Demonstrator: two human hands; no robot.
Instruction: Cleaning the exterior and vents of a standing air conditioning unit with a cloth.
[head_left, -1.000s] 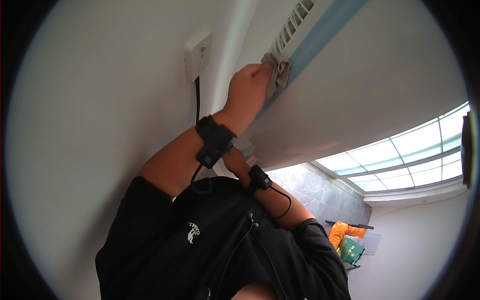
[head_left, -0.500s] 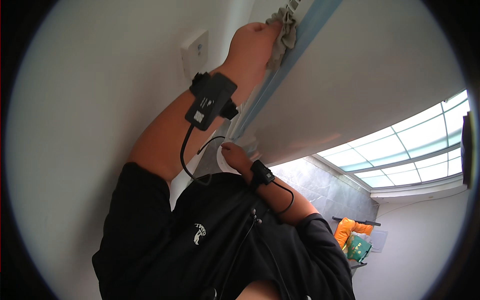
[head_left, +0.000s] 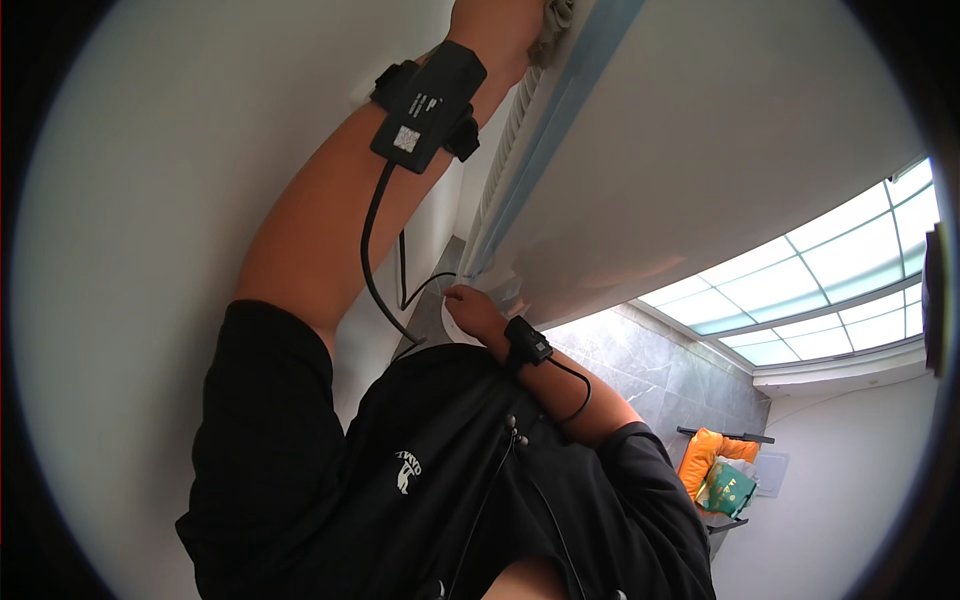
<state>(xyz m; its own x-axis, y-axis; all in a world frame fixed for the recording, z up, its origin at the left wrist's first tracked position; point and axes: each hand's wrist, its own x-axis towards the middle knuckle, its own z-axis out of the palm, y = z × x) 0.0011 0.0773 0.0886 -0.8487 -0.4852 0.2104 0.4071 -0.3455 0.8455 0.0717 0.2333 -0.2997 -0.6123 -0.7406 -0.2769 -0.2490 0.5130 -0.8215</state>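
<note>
My left hand (head_left: 495,35) is raised at the top edge, closed on a crumpled grey-beige cloth (head_left: 553,25) against the side of a tall white appliance (head_left: 700,130), which has a blue strip (head_left: 570,80) and a narrow slatted edge. A black strapped device sits on my wrist, its cable looping down. My right hand (head_left: 470,308), also wearing a device, is lower, beside the appliance's bottom near a curved white edge; its fingers are curled, and what they touch is unclear.
A white wall (head_left: 150,250) rises at my left, with a dark cable (head_left: 403,280) near it. At right are a bright paned window (head_left: 820,270), grey marble-look tiles (head_left: 660,365), and a dark chair with orange fabric (head_left: 705,450) and a green bag (head_left: 732,490).
My left hand and cloth have moved upward along the slatted side toward the top edge. The wall socket seen earlier is now mostly hidden behind my left arm.
</note>
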